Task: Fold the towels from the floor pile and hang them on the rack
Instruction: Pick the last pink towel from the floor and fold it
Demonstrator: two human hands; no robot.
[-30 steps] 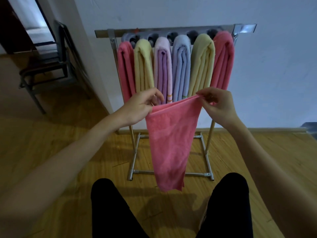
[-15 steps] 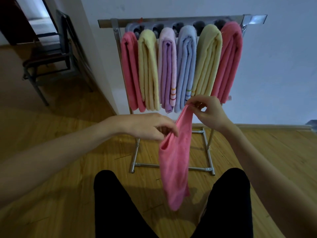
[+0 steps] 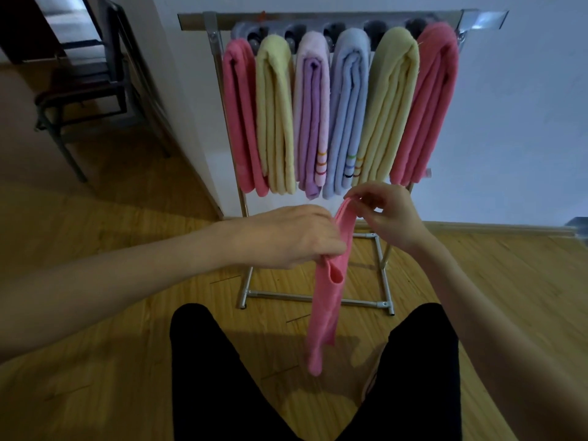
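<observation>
A pink towel [image 3: 327, 300] hangs in a narrow folded strip between my hands, in front of the metal rack [image 3: 318, 19]. My right hand [image 3: 386, 214] pinches its top end. A little lower, my left hand [image 3: 292, 240] grips the strip from the left, fingers curled round the cloth. The towel's free end dangles between my knees. Several folded towels hang side by side on the rack: pink [image 3: 240, 122], yellow [image 3: 275, 122], purple [image 3: 311, 122], blue [image 3: 345, 122], yellow [image 3: 389, 116] and pink [image 3: 426, 109]. The floor pile is out of view.
The rack stands on a wooden floor [image 3: 95, 313] against a white wall [image 3: 525, 122]. A dark metal chair [image 3: 82, 90] stands at the far left beside a wall corner. My legs in black trousers [image 3: 216, 377] fill the lower middle.
The towel was spread wide between my hands a second ago; my left hand has swung down and toward the right hand, folding the cloth into a narrow strip. The camera has tilted down slightly.
</observation>
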